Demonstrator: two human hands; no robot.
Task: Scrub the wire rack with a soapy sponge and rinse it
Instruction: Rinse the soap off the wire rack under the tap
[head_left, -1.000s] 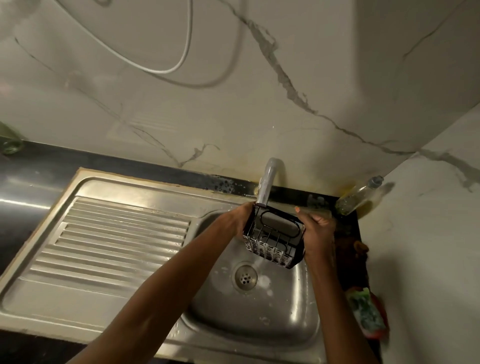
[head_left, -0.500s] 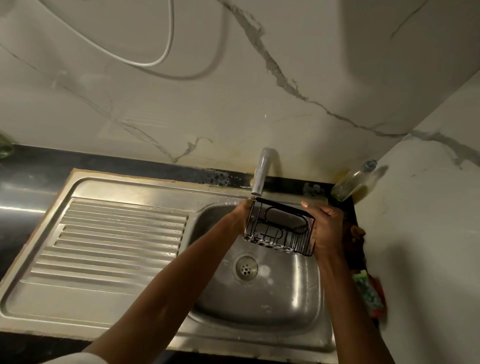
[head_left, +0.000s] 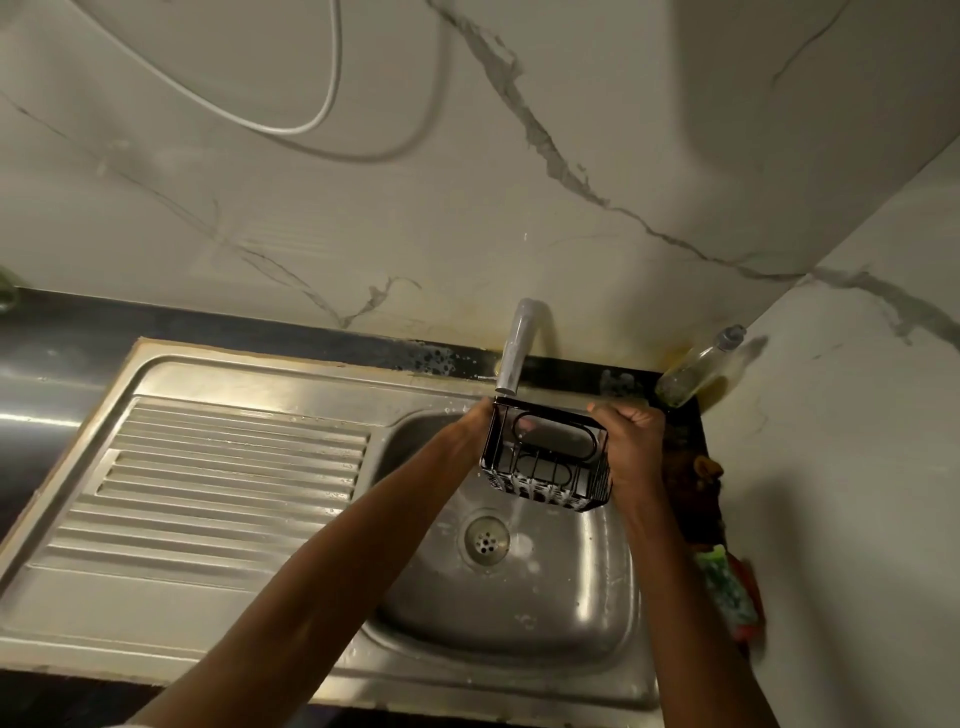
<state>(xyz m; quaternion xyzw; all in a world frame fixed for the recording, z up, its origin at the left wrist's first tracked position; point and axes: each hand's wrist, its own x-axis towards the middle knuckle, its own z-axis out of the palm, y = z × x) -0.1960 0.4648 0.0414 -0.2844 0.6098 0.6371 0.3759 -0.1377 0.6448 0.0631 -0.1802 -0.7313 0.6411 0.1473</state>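
Note:
A black wire rack (head_left: 545, 462), box-shaped with an open top, hangs over the steel sink basin (head_left: 571, 587) right under the tap spout (head_left: 514, 348). Water runs through it and falls beside the drain (head_left: 486, 541). My left hand (head_left: 470, 423) holds the rack's left side, its fingers mostly hidden behind the wire. My right hand (head_left: 631, 441) grips the right side with curled fingers. A green sponge (head_left: 727, 584) lies on the counter ledge at the right of the sink.
A ribbed steel drainboard (head_left: 208, 483) stretches to the left of the basin. A clear bottle (head_left: 696, 371) leans in the back right corner against the marbled wall. A white cable (head_left: 291, 122) loops on the wall above. Dark countertop (head_left: 57, 343) runs along the left.
The rack tilted more upright between the hands and stays under the spout. Water now runs through its bottom into the basin.

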